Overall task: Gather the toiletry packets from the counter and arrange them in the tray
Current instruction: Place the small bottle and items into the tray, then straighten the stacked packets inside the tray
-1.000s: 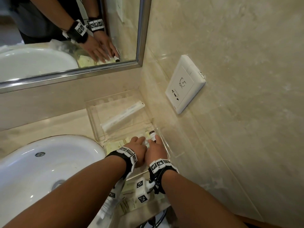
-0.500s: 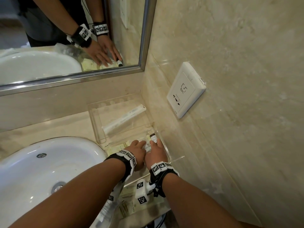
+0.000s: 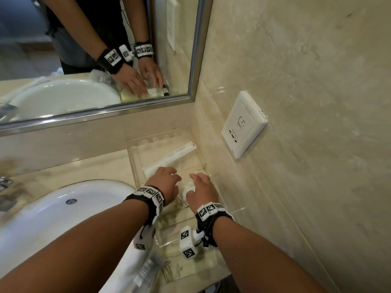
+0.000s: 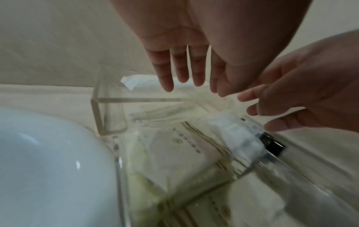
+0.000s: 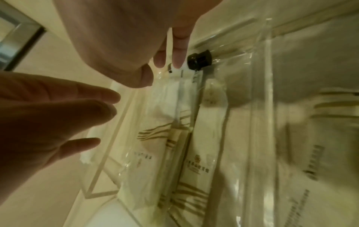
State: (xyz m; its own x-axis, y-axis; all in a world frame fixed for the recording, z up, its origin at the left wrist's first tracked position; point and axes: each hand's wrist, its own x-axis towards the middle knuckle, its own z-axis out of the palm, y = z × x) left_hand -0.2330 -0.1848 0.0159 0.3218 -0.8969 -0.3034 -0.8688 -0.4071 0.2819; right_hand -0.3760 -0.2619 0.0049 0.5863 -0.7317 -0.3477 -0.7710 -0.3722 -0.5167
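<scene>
A clear acrylic tray (image 3: pixel 135 166) sits in the counter corner against the wall. Its far compartment holds a long white packet (image 3: pixel 171 157). In the near compartment lie cream packets with gold stripes (image 4: pixel 180 145) (image 5: pixel 198 153) and a white sachet with a black cap (image 4: pixel 242 135) (image 5: pixel 200 61). My left hand (image 3: pixel 167 180) hovers over this compartment with its fingers (image 4: pixel 180 69) straight and empty. My right hand (image 3: pixel 201 187) hangs beside it, fingers (image 5: pixel 178 58) relaxed just above the capped sachet. Neither hand holds anything.
A white sink (image 3: pixel 63 208) lies left of the tray, with a faucet (image 3: pixel 4 182) at the far left. A mirror (image 3: pixel 95 60) stands behind and a wall socket (image 3: pixel 243 123) on the right wall. More packets (image 3: pixel 182 267) lie on the counter near its front edge.
Both hands pressed on the packets in the near compartment before. They have now lifted off, moved slightly farther in and spread apart, leaving the packets lying in the tray.
</scene>
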